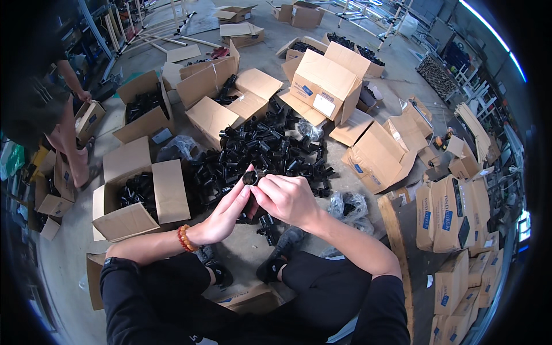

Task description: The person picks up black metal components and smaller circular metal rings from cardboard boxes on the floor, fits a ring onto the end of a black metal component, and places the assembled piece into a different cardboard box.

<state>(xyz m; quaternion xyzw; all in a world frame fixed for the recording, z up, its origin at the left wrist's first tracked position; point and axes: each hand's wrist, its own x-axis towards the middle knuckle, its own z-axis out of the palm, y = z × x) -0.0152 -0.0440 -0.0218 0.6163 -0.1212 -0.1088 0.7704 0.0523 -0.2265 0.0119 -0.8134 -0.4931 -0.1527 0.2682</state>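
In front of me, both hands meet over a large heap of loose black parts (270,146). My left hand (223,215), with a beaded bracelet at its wrist, has its thumb and fingers closed on a small black tubular fitting (251,177). From the other side my right hand (286,198) grips the same piece, its fingers bent and thumb against it. The fitting's round open end faces up towards me; my fingers cover most of the rest. A few similar black pieces (268,229) lie on the floor below my hands, near my feet.
Open cardboard boxes with black parts stand around the heap: one at near left (167,190), another behind it (144,106). An opened box (379,149) lies at right. A wooden plank (397,247) and stacked cartons (445,215) flank my right. Another person's hand (84,96) touches a box.
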